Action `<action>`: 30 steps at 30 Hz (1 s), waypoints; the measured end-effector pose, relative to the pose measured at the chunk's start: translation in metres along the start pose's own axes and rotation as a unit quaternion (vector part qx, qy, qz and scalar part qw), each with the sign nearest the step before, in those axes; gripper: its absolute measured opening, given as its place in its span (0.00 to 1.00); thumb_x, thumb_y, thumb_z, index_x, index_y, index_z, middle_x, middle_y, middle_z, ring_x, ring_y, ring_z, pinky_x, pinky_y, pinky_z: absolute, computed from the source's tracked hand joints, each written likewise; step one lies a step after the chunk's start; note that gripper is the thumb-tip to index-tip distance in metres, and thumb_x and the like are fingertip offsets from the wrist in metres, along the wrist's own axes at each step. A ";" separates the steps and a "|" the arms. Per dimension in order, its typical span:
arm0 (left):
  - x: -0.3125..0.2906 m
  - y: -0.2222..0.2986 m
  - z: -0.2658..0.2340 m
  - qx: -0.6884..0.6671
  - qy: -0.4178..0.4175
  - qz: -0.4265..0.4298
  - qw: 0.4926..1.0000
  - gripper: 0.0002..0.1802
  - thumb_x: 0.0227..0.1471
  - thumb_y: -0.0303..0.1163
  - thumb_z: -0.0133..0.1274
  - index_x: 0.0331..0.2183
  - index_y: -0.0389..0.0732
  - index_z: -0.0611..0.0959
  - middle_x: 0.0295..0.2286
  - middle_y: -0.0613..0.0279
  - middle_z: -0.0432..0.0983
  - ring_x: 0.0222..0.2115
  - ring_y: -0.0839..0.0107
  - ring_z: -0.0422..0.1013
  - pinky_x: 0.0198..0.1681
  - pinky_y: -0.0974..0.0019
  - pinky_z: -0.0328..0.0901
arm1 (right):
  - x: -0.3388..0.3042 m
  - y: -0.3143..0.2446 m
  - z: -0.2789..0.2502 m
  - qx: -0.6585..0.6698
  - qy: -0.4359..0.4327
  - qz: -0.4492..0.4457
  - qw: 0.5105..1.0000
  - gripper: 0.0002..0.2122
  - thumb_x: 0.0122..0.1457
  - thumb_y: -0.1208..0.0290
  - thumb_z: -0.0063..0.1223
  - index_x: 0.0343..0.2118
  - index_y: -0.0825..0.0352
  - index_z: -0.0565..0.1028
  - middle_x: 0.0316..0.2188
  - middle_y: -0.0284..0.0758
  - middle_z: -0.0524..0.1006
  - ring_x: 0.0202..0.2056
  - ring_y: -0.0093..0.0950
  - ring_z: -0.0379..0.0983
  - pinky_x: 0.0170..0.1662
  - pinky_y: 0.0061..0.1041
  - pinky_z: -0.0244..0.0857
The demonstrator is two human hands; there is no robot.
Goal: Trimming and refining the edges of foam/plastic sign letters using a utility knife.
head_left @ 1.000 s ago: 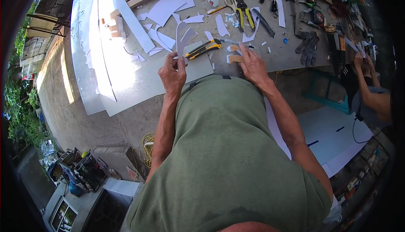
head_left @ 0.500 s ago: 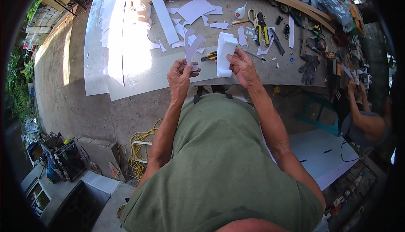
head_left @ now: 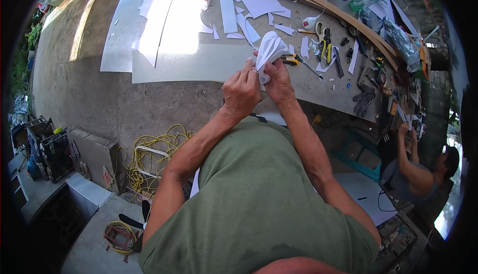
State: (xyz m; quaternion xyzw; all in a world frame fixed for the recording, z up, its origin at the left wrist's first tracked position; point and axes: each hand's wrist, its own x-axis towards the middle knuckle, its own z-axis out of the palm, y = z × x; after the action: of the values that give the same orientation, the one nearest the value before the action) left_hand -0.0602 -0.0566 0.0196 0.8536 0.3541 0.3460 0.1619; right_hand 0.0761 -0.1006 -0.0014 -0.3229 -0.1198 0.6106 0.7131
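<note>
In front of my chest, both hands meet on a white curved, hollow-looking piece (head_left: 271,47) with thin walls, tilted so its edges show. My right hand (head_left: 280,83) grips its right side, thumb on the near face. Closed against its left edge are the fingertips of my left hand (head_left: 241,90); the flat white cut-out seen there before is hard to tell apart from the piece. Just beyond my right hand lies a yellow utility knife (head_left: 290,60). White scraps (head_left: 261,6) are scattered behind the hands on the grey table (head_left: 343,92).
Scissors (head_left: 319,34), yellow-handled pliers (head_left: 326,47) and a dark glove (head_left: 365,100) lie to the right. Long brown strips (head_left: 318,4) curve across the back. A clear sheet (head_left: 174,69) overhangs the table's front edge. Yellow cord (head_left: 149,157) is on the floor. Another person (head_left: 413,172) works at right.
My left hand has moved right with its flat cut-out to meet the white piece, which has turned to show its edges. The view has shifted, so the table sits further right.
</note>
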 end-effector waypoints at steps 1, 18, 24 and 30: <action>-0.002 0.002 0.002 0.026 -0.024 0.005 0.999 0.09 0.45 0.24 0.59 0.32 0.32 0.80 0.44 0.44 0.79 0.35 0.55 0.79 0.35 0.59 0.73 | 0.005 0.003 -0.002 -0.033 0.011 -0.007 0.999 0.26 0.58 0.70 0.62 0.57 0.68 0.64 0.49 0.38 0.74 0.47 0.33 0.74 0.53 0.34 0.67; 0.045 0.020 0.032 -0.356 -0.096 -0.261 0.892 0.11 0.55 0.27 0.59 0.38 0.29 0.80 0.32 0.56 0.82 0.27 0.74 0.78 0.32 0.69 0.74 | 0.013 -0.067 -0.037 -0.172 0.013 0.003 0.985 0.29 0.55 0.58 0.67 0.53 0.68 0.66 0.38 0.35 0.75 0.32 0.24 0.74 0.38 0.26 0.69; 0.064 0.031 0.059 -0.572 -0.101 -0.372 0.724 0.11 0.58 0.30 0.57 0.38 0.30 0.80 0.32 0.58 0.81 0.31 0.73 0.78 0.34 0.68 0.76 | 0.016 -0.108 -0.086 -0.186 0.041 0.011 0.982 0.29 0.57 0.56 0.64 0.54 0.67 0.66 0.38 0.34 0.76 0.33 0.24 0.77 0.32 0.22 0.70; 0.069 0.052 0.111 -0.573 -0.143 -0.374 0.715 0.13 0.58 0.31 0.58 0.41 0.32 0.79 0.33 0.58 0.80 0.31 0.72 0.77 0.35 0.68 0.76 | 0.010 -0.125 -0.098 -0.308 -0.008 -0.057 0.950 0.34 0.56 0.53 0.64 0.58 0.71 0.64 0.47 0.40 0.75 0.45 0.29 0.74 0.47 0.28 0.71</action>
State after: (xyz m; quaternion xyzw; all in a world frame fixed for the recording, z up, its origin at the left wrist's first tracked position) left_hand 0.0793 -0.0469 0.0013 0.4344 0.3515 0.2679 0.7849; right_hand 0.2333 -0.1273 -0.0027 -0.5149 -0.3259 0.5045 0.6117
